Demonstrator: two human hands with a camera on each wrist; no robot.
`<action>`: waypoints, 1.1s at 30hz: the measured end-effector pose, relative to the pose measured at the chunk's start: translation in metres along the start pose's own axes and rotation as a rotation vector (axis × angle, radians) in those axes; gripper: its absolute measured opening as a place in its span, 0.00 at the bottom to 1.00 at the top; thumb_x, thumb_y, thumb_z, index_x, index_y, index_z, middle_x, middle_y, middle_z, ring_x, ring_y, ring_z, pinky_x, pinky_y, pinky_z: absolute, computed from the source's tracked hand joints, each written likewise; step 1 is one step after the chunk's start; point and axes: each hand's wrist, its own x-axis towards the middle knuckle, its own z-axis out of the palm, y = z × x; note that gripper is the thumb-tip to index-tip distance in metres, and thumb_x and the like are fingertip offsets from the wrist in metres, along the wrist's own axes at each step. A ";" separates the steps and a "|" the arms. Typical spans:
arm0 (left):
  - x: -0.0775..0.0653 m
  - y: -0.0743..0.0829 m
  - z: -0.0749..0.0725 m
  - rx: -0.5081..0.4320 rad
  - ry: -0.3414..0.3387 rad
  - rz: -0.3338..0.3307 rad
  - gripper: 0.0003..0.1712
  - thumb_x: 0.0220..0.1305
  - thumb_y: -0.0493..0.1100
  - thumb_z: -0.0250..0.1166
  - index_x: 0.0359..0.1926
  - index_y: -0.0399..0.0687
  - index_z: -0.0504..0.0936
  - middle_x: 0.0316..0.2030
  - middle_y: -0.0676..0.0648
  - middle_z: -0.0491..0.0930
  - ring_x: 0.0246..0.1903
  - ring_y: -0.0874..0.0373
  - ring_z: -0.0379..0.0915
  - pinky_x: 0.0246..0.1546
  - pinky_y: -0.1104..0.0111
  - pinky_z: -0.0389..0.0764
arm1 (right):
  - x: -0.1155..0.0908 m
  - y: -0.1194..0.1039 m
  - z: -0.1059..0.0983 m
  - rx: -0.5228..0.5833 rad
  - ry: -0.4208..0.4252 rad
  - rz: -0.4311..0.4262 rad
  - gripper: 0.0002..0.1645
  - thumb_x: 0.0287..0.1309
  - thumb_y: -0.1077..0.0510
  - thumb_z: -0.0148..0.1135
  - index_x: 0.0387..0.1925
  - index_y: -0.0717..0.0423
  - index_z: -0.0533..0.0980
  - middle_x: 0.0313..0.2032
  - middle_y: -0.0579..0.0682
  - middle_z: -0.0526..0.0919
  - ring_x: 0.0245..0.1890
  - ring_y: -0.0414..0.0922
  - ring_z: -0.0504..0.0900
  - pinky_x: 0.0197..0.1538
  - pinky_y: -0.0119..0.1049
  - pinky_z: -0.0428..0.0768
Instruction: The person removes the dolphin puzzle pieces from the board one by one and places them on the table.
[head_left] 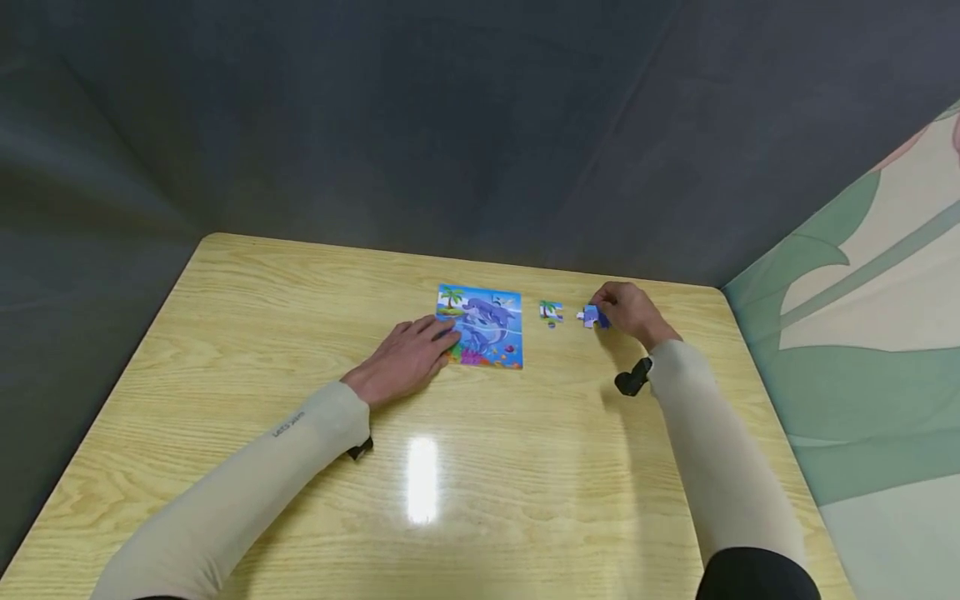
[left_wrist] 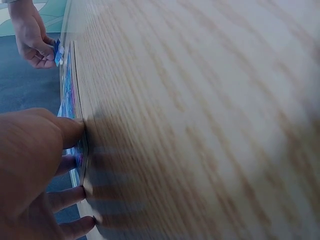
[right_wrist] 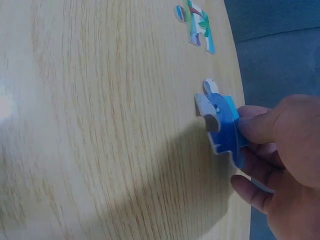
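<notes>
My left hand (head_left: 405,354) rests with its fingers extended over the left edge of a dolphin picture card (head_left: 491,329) on the table. In the left wrist view, the left hand's fingertips (left_wrist: 75,195) touch the card's near edge and the wood beside it. Farther right, my right hand (head_left: 630,308) pinches a blue jigsaw piece (right_wrist: 225,122) between thumb and fingers. That piece shows a dolphin's eye and is tilted at the tabletop; whether it touches the wood is unclear. Between card and right hand lies another jigsaw piece (head_left: 551,311) with a palm tree.
The wooden table (head_left: 300,283) ends at a dark cloth wall (head_left: 450,125) behind. A green and cream patterned curtain (head_left: 877,333) hangs along the right side. A bright light reflection shows on the near tabletop.
</notes>
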 end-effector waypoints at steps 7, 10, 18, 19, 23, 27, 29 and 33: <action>0.001 0.003 0.001 0.001 -0.007 0.006 0.27 0.85 0.47 0.54 0.77 0.45 0.72 0.78 0.39 0.68 0.78 0.36 0.64 0.72 0.39 0.73 | 0.000 0.000 0.006 -0.016 0.021 -0.009 0.15 0.82 0.59 0.50 0.56 0.62 0.80 0.53 0.64 0.84 0.46 0.54 0.80 0.47 0.45 0.77; 0.001 0.003 0.001 -0.001 -0.016 0.003 0.27 0.85 0.47 0.53 0.78 0.46 0.72 0.79 0.39 0.67 0.78 0.36 0.63 0.73 0.39 0.72 | -0.004 0.000 0.007 -0.032 -0.007 -0.025 0.15 0.80 0.59 0.54 0.57 0.63 0.79 0.53 0.65 0.83 0.48 0.56 0.81 0.50 0.48 0.80; 0.000 0.002 0.005 -0.004 -0.010 0.009 0.27 0.84 0.47 0.54 0.77 0.46 0.72 0.78 0.40 0.69 0.77 0.35 0.64 0.72 0.39 0.73 | -0.008 -0.022 0.014 -0.050 0.016 -0.098 0.21 0.79 0.59 0.55 0.65 0.67 0.75 0.60 0.67 0.75 0.59 0.63 0.77 0.62 0.61 0.78; 0.000 0.003 0.005 -0.007 -0.016 0.005 0.27 0.85 0.47 0.54 0.77 0.46 0.72 0.78 0.40 0.69 0.78 0.35 0.63 0.72 0.38 0.72 | -0.007 -0.029 0.017 -0.051 0.026 -0.122 0.21 0.78 0.59 0.55 0.64 0.67 0.76 0.60 0.67 0.75 0.59 0.63 0.76 0.62 0.61 0.78; 0.000 0.004 0.006 -0.021 -0.057 -0.017 0.28 0.86 0.47 0.51 0.80 0.47 0.69 0.80 0.41 0.65 0.80 0.35 0.60 0.75 0.38 0.69 | -0.002 -0.057 0.033 -0.094 0.046 -0.250 0.20 0.77 0.59 0.59 0.62 0.67 0.79 0.58 0.65 0.79 0.58 0.62 0.79 0.61 0.60 0.79; 0.003 0.005 0.010 -0.019 -0.086 -0.022 0.29 0.87 0.48 0.49 0.81 0.48 0.67 0.82 0.42 0.62 0.81 0.36 0.58 0.76 0.39 0.68 | 0.007 -0.080 0.048 -0.170 0.042 -0.349 0.19 0.74 0.59 0.63 0.60 0.66 0.80 0.56 0.64 0.82 0.58 0.61 0.82 0.63 0.60 0.80; 0.006 0.006 0.011 -0.015 -0.087 -0.024 0.29 0.87 0.49 0.49 0.81 0.48 0.66 0.82 0.42 0.62 0.81 0.36 0.58 0.76 0.39 0.69 | 0.011 -0.089 0.052 -0.203 0.039 -0.368 0.20 0.72 0.59 0.65 0.60 0.65 0.81 0.56 0.63 0.83 0.57 0.60 0.82 0.64 0.60 0.79; 0.010 0.008 0.017 -0.003 -0.083 -0.042 0.29 0.87 0.50 0.48 0.82 0.50 0.66 0.82 0.44 0.62 0.81 0.37 0.59 0.75 0.40 0.69 | 0.017 -0.099 0.053 -0.259 0.014 -0.371 0.24 0.70 0.58 0.69 0.62 0.65 0.80 0.58 0.63 0.83 0.58 0.60 0.82 0.66 0.62 0.78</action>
